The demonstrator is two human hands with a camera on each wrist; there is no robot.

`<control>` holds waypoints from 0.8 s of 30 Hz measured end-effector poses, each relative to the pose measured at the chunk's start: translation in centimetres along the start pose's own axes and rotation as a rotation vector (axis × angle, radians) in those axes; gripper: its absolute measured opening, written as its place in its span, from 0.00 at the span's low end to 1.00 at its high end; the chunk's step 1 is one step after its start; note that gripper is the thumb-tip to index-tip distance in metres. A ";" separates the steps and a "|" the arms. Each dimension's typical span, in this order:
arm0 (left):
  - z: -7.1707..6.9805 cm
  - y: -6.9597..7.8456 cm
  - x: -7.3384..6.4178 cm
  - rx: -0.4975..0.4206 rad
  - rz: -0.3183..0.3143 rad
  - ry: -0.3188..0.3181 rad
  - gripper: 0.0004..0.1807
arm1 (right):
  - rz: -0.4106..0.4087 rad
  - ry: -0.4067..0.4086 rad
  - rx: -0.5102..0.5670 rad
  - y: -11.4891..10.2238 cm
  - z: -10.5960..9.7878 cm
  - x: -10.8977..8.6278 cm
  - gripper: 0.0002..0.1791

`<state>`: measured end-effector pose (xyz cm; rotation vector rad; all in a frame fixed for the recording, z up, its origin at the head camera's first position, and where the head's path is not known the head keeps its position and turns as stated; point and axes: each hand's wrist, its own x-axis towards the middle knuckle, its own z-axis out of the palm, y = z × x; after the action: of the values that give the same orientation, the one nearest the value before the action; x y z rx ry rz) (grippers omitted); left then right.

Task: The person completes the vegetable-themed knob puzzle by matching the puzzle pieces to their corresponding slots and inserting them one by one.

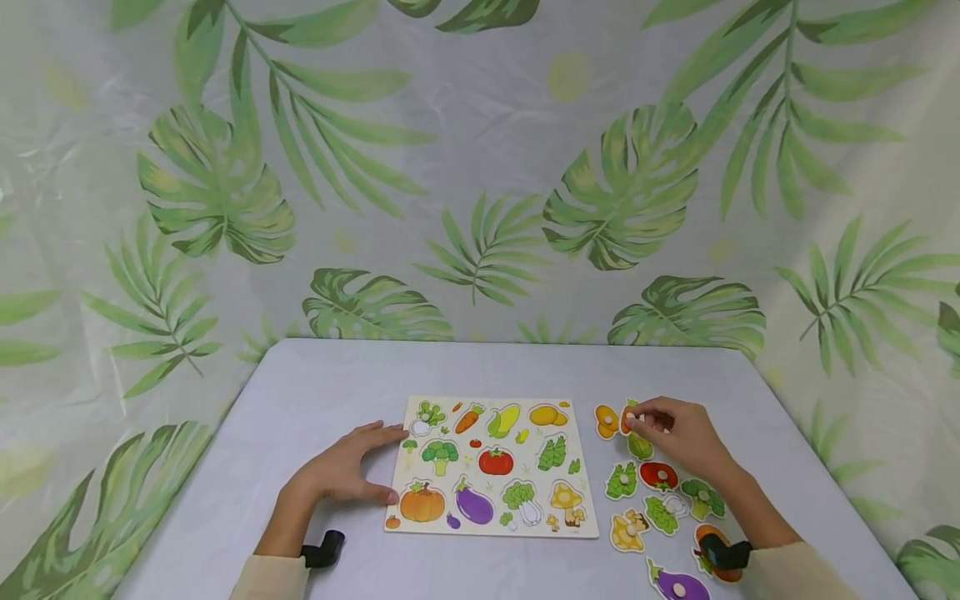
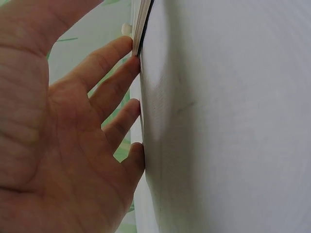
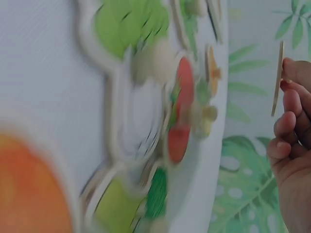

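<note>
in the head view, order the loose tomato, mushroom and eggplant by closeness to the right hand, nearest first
1. Tomato: just below the right hand
2. Mushroom: below and left of the tomato
3. Eggplant: at the bottom edge

- A plain beige left sleeve (image 1: 270, 577) is worn, finished with a straight cuff edge.
- Just beyond it, a small black left wrist camera (image 1: 324, 550) is strapped on (its casing is bent like an elbow).
- A matching beige right sleeve (image 1: 801, 573) is worn.
- It is accompanied by a similar black right wrist camera (image 1: 725, 553).
</note>
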<state>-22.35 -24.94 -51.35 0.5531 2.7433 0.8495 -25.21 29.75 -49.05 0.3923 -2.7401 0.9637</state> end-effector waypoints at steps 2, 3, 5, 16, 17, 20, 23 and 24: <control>0.0 0.1 0.0 -0.002 0.000 0.002 0.54 | 0.000 -0.001 0.005 -0.6 0.3 0.4 0.14; -0.1 0.1 0.0 -0.001 0.001 0.002 0.54 | 0.003 -0.003 0.009 -0.9 0.5 0.6 0.14; -0.1 0.1 0.0 0.001 0.002 0.002 0.54 | 0.005 -0.012 0.016 -1.6 0.9 1.0 0.15; -0.2 0.3 0.0 0.011 -0.002 -0.003 0.54 | -0.043 -0.019 0.099 -4.4 3.8 2.6 0.12; -0.2 0.3 0.0 0.011 0.002 -0.002 0.54 | -0.046 -0.023 0.108 -4.7 4.0 2.8 0.12; -0.2 0.3 0.0 0.004 0.004 -0.004 0.54 | -0.053 -0.024 0.117 -5.5 4.6 3.2 0.11; -0.2 0.3 0.0 0.000 0.001 -0.007 0.54 | -0.064 -0.029 0.127 -6.4 5.1 3.5 0.10; -0.2 0.3 0.0 -0.001 -0.003 -0.008 0.54 | -0.065 -0.028 0.127 -6.7 5.3 3.6 0.10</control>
<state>-22.31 -24.82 -50.98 0.5513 2.7362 0.8459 -27.10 20.73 -48.17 0.5177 -2.6806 1.1273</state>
